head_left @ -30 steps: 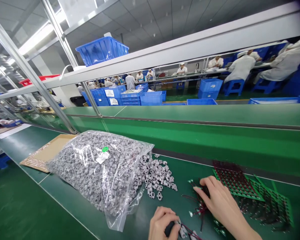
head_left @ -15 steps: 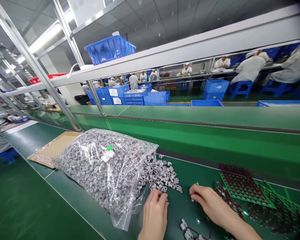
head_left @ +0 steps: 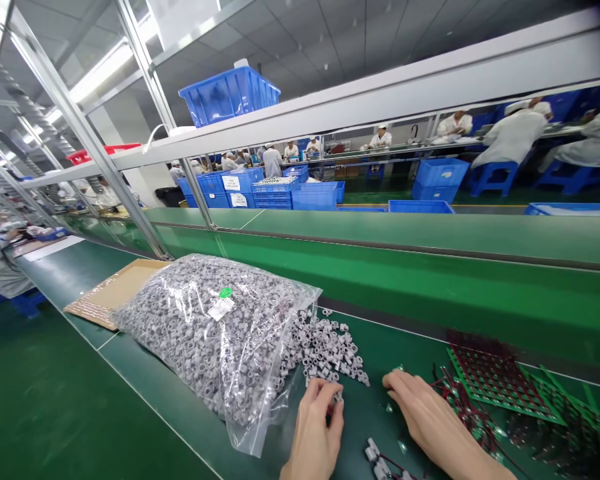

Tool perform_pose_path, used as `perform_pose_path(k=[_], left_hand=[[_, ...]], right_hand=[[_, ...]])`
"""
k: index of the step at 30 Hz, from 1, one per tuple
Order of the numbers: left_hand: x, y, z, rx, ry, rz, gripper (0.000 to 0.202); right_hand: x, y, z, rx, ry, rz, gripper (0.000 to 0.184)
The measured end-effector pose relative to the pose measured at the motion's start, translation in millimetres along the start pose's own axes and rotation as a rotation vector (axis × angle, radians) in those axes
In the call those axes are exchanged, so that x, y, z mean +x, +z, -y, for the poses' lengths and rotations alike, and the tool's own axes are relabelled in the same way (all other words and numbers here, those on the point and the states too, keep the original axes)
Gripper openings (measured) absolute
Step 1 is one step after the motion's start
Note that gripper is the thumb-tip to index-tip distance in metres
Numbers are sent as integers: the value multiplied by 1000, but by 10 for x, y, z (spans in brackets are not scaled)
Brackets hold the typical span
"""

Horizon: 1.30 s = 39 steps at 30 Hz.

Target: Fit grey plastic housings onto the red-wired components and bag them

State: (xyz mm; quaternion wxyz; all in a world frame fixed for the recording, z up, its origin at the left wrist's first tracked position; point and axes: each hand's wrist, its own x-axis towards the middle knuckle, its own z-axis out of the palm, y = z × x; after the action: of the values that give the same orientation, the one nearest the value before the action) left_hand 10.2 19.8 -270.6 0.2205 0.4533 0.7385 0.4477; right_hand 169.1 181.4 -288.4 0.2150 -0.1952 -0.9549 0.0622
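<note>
My left hand (head_left: 316, 427) rests at the near edge of a loose pile of small grey plastic sleeves (head_left: 330, 350), with thumb and fingertips pinched on one grey sleeve (head_left: 338, 397). My right hand (head_left: 423, 413) lies palm down on the green bench to the right, fingers together, beside thin red and black wires (head_left: 467, 417). What its fingertips hold is hidden. A big clear bag of the same grey sleeves (head_left: 215, 327) lies to the left, its open mouth spilling the pile. Finished wire pieces with white ends (head_left: 377, 460) lie between my wrists.
Green perforated panels (head_left: 500, 380) lie at the right. A flat cardboard sheet (head_left: 113, 293) sits behind the bag. A raised green conveyor (head_left: 430, 267) runs across the back. A blue crate (head_left: 230, 93) stands on the overhead shelf. People in white coats work at far benches.
My left hand has let go of the dark tool and wire piece and moved up to the sleeve pile. My right hand slid left off the wires. The view shifted slightly left.
</note>
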Motion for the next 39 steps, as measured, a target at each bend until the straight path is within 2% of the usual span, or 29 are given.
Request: perform_pose_path(k=[4,7,11,16,19,22,25,29,32,36,39], left_hand=[[54,70,38,-474,-118,-1,29],[94,144,32,-733,-222,-20,39],[96,181,-21,-889,-283,-7,52],[54,193,-24,-1045,-346,63,55],[37,226,11,-1116,-367,87,55],[39,261,33,-1140,-385,91,52],[56,271,23,-1124,-347,44,45],[66,265,-13,-1099,-282,-2,39],[53,279,-26,-1139,-353,16,43],[40,308,-14,-1164,-443,41,50],[38,327,14,-1148,-362,73,52]], right_hand=[[40,-149,-68,223,175,25,30],[74,-244,-24,472,283,112,31],[74,-298,155,682,367,271,28],[54,-293,331,649,366,223,32],[42,-247,368,700,377,202,35],[18,-171,377,850,485,239,34],[4,-146,402,958,558,243,36],[19,-219,488,977,475,216,37],[27,-227,538,953,446,208,38],[13,-133,524,914,485,177,42],[-9,-74,493,926,504,180,44]])
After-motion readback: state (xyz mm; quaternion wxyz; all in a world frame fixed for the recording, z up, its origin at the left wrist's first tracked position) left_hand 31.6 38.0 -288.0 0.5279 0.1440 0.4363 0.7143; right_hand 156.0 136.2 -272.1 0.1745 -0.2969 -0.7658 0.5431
